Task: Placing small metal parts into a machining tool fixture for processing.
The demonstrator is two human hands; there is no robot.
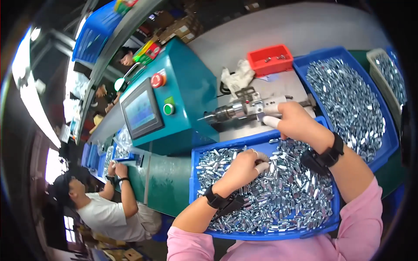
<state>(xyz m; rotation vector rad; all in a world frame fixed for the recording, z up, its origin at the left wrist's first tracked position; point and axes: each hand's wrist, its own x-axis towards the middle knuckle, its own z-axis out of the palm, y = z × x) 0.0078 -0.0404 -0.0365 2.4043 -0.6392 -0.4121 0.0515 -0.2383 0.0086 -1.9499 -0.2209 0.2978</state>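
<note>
My left hand (pixel 244 169) is over the near blue tray (pixel 193 174), its fingertips in white covers and curled together among small shiny metal sleeves (pixel 278 195). Whatever is between those fingers is too small to make out. At the machine's metal clamping fixture (pixel 259 106), my right hand (pixel 294 119) has its fingers bent and a white-covered fingertip against the fixture's near side. What it grips there is hidden. A chuck-like spindle (pixel 226 112) extends from the teal machine (pixel 187 91) toward the fixture. Both wrists wear black straps.
A second blue tray (pixel 392 150) of metal sleeves stands at the right, beside a grey bin (pixel 374 56). Behind the fixture are a red box (pixel 270 61) and white gloves (pixel 238 78). The machine carries a screen (pixel 141 108) and buttons. A co-worker (pixel 102 213) sits at the left.
</note>
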